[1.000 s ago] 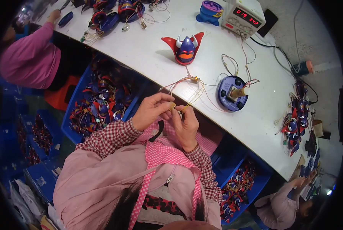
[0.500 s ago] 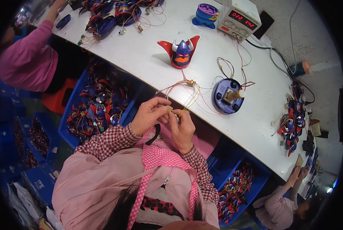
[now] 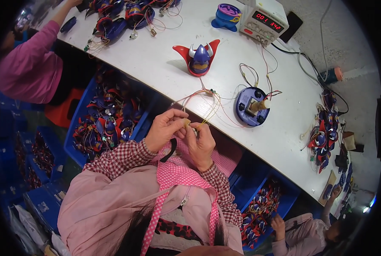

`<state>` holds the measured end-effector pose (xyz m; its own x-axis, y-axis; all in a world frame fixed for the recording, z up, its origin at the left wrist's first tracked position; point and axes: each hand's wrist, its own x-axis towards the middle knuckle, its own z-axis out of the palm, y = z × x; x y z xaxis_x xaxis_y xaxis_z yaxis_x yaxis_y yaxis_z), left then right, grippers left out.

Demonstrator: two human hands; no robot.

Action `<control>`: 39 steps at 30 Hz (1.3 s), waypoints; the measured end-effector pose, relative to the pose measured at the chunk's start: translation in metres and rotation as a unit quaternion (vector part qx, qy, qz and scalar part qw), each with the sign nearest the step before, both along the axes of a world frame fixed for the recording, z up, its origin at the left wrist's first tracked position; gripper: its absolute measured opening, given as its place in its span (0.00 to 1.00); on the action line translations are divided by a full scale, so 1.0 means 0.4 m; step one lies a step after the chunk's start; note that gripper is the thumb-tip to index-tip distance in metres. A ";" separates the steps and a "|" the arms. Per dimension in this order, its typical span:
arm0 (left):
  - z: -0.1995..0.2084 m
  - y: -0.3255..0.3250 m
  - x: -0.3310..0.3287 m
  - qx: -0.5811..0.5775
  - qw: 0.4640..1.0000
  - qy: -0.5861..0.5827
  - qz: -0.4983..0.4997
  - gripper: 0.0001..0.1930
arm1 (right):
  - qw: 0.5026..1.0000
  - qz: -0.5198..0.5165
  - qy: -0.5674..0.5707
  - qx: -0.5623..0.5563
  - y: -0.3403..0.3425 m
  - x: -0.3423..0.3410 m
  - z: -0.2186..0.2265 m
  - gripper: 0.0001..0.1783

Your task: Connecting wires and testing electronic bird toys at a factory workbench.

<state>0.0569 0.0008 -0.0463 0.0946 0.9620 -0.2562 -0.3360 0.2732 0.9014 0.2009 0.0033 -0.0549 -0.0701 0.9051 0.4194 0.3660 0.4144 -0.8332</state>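
In front of my chest, at the table's near edge, both hands work close together. My left hand (image 3: pixel 164 129) pinches a small yellowish piece (image 3: pixel 187 122), perhaps a little circuit board; its details are too small to make out. My right hand (image 3: pixel 202 147) is closed at the same spot, with thin yellow wires (image 3: pixel 206 119) at its fingertips. These wires run up to a small green part (image 3: pixel 212 91) on the table. Beyond it stands a purple horned toy head (image 3: pixel 200 57) with a red collar, unlit, wired to the same bundle.
A round purple device (image 3: pixel 253 106) with wires sits right of the toy head. Behind it are a power supply (image 3: pixel 265 21) and a blue tub (image 3: pixel 227 18). Toy heads fill blue bins (image 3: pixel 82 143) below the table. Co-workers sit at left (image 3: pixel 28 64) and lower right (image 3: pixel 303 232).
The toy head's glowing red eyes and orange mouth have gone dark, and the power supply's upper reading has dropped. One hand of the lower-right co-worker moved from the table toward the bin. My hands barely moved.
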 end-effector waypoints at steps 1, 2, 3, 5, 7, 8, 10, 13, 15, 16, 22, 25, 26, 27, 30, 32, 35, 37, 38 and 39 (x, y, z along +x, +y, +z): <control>-0.001 0.000 0.000 0.000 1.000 -0.002 0.001 0.10 | 1.000 0.003 -0.005 0.001 0.000 0.001 0.001 0.08; -0.002 -0.001 0.000 0.001 1.000 -0.004 0.001 0.10 | 1.000 0.003 -0.006 0.001 0.000 0.001 0.001 0.08; -0.001 -0.001 0.001 0.000 1.000 -0.004 0.000 0.10 | 1.000 0.003 -0.005 0.005 0.000 0.000 0.001 0.08; -0.001 -0.003 0.002 -0.001 1.000 -0.002 0.002 0.10 | 1.000 0.004 -0.005 0.011 -0.004 -0.001 0.000 0.08; 0.000 -0.003 0.004 -0.004 1.000 0.000 0.000 0.10 | 1.000 -0.001 -0.005 0.015 -0.003 -0.002 0.000 0.08; 0.001 -0.001 0.004 -0.005 1.000 0.003 0.002 0.10 | 1.000 -0.005 -0.005 0.021 -0.001 -0.002 0.001 0.07; 0.000 0.000 0.009 -0.007 1.000 0.010 0.006 0.10 | 1.000 -0.009 -0.005 0.024 0.001 -0.002 -0.002 0.06; 0.003 -0.002 0.017 -0.008 1.000 0.014 0.009 0.10 | 0.999 -0.013 -0.002 0.040 -0.001 -0.002 -0.008 0.06; 0.004 0.000 0.021 -0.005 1.000 0.016 0.011 0.10 | 0.999 -0.011 -0.005 0.032 -0.003 0.004 -0.013 0.07; 0.003 0.001 0.023 0.001 1.000 0.011 0.012 0.10 | 1.000 -0.007 -0.007 0.024 -0.003 0.009 -0.014 0.07; 0.054 0.014 -0.009 0.173 0.910 0.371 -0.073 0.12 | 0.999 -0.014 0.018 -0.050 -0.004 0.044 -0.016 0.10; 0.113 0.056 -0.006 0.286 0.839 0.463 -0.026 0.14 | 0.997 -0.027 -0.028 -0.060 -0.002 0.070 -0.021 0.11; 0.130 0.071 -0.006 0.338 0.795 0.504 0.002 0.15 | 0.998 -0.028 -0.027 -0.058 -0.008 0.078 -0.010 0.11; 0.146 0.091 0.008 0.338 0.794 0.506 0.004 0.15 | 0.988 -0.027 -0.136 -0.071 -0.021 0.091 0.014 0.11; 0.168 0.175 0.104 0.494 0.726 0.477 -0.039 0.31 | 0.964 0.113 -0.219 -0.096 -0.043 0.197 0.100 0.15; 0.132 0.231 0.165 0.505 0.715 0.478 -0.066 0.44 | 0.981 0.000 -0.112 -0.155 -0.029 0.289 0.153 0.16; 0.087 0.271 0.262 0.495 0.711 0.484 -0.123 0.56 | 0.988 -0.144 -0.048 -0.005 0.087 0.308 0.232 0.17; 0.084 0.273 0.303 0.445 0.718 0.517 -0.140 0.57 | 0.988 -0.138 -0.064 -0.017 0.147 0.307 0.203 0.15; 0.067 0.280 0.315 0.441 0.713 0.530 -0.126 0.57 | 0.988 -0.131 -0.073 -0.025 0.179 0.305 0.186 0.14; 0.049 0.278 0.329 0.437 0.722 0.525 -0.108 0.57 | 0.990 -0.118 -0.070 -0.019 0.196 0.307 0.178 0.14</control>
